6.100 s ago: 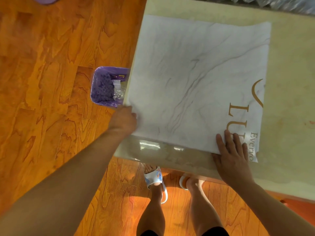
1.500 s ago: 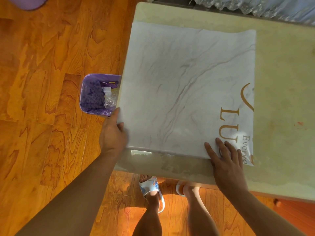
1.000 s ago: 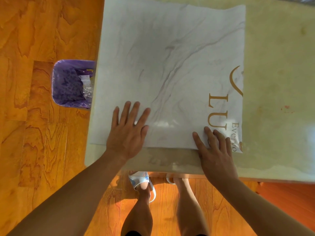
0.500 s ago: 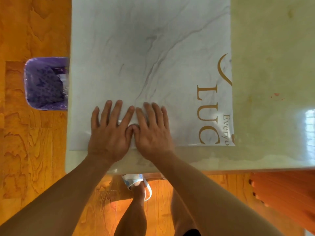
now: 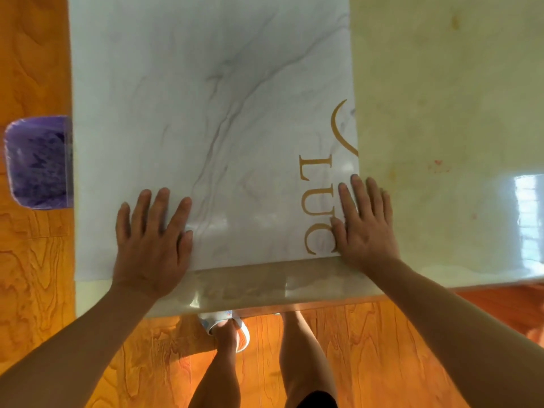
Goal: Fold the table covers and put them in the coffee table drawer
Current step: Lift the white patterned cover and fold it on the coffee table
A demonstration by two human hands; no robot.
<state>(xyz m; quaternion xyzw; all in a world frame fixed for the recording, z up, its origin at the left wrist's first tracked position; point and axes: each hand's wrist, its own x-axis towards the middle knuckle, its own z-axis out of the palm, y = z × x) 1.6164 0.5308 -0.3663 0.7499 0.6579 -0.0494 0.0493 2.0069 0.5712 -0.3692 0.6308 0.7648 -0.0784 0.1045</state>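
A marble-print table cover (image 5: 206, 113), already doubled over to judge by the gold lettering cut off along its right edge, lies flat on the cream desk (image 5: 441, 113), its near edge running just short of the desk's front rim. The left hand (image 5: 151, 240) lies palm down on the cover's near-left part with its fingers (image 5: 160, 201) straight and a little spread, pressing rather than gripping. The right hand (image 5: 365, 228) lies flat at the cover's near-right corner, its fingers straight as well, half on the lettering and half over the cover's right edge onto the bare desk. Neither hand holds anything. This looks like smoothing a fold, so the task seems only partly done: the cover is still a broad sheet (far too wide for a drawer, probably), and further folds are likely needed. No drawer is in view, and I cannot tell whether other covers wait. Left of the cover, down on the wooden floor (image 5: 35, 260), stands a purple bin (image 5: 36, 163), partly hidden by the cover's left edge.
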